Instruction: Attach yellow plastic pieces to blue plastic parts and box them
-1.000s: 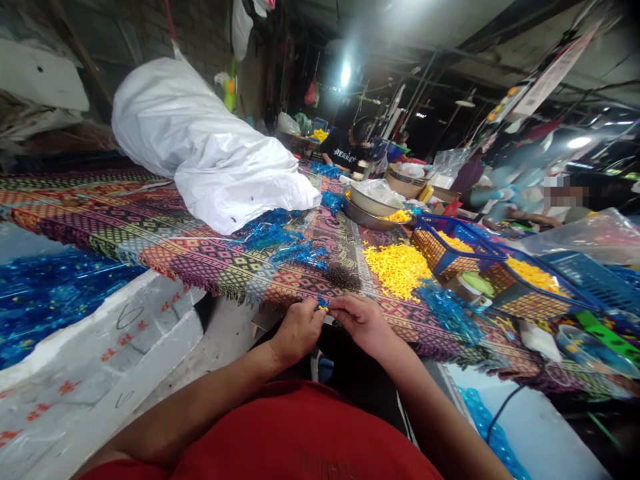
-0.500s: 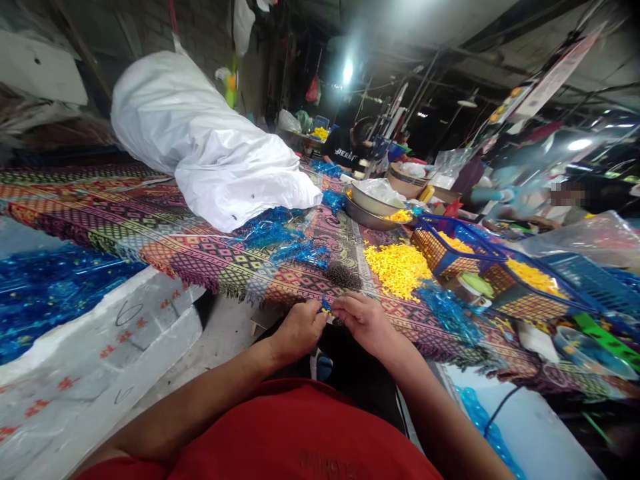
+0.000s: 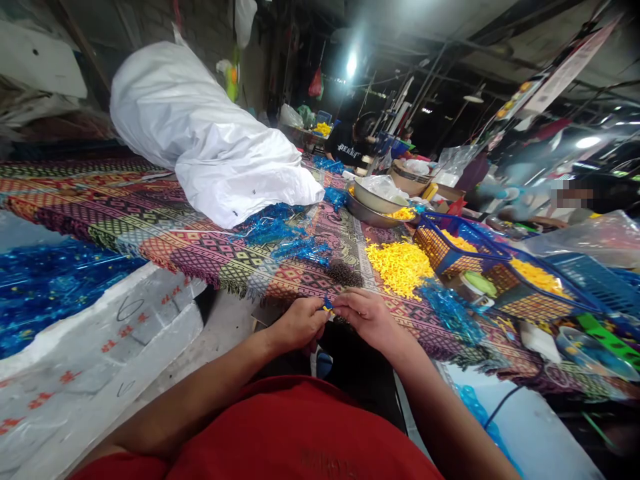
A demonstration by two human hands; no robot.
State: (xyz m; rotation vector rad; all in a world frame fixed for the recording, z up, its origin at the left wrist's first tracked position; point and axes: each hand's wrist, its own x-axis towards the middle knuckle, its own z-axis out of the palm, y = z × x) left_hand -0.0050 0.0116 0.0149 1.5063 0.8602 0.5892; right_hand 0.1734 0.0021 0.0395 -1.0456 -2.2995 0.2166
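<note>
My left hand (image 3: 303, 323) and my right hand (image 3: 364, 316) meet in front of me at the table's near edge, both with fingers pinched. Between their fingertips is a small blue and yellow piece (image 3: 327, 305), too small and too covered to name. Just beyond lies a little heap of dark brown bits (image 3: 344, 272) on the patterned cloth (image 3: 240, 263). A pile of small yellow pieces (image 3: 400, 265) spreads beyond my right hand, with clear blue plastic pieces (image 3: 447, 310) beside it. More blue pieces (image 3: 303, 250) lie past my left hand.
A large white sack (image 3: 210, 140) lies across the table's left side. Blue baskets (image 3: 445, 257) with yellow pieces and a metal bowl (image 3: 375, 200) stand to the right. A white foam box (image 3: 130, 313) of blue pieces is at lower left. Two people (image 3: 347, 143) sit farther off.
Both hands stay close together at nearly the same spot, with slight finger movement around the small piece. The view has shifted a little.
</note>
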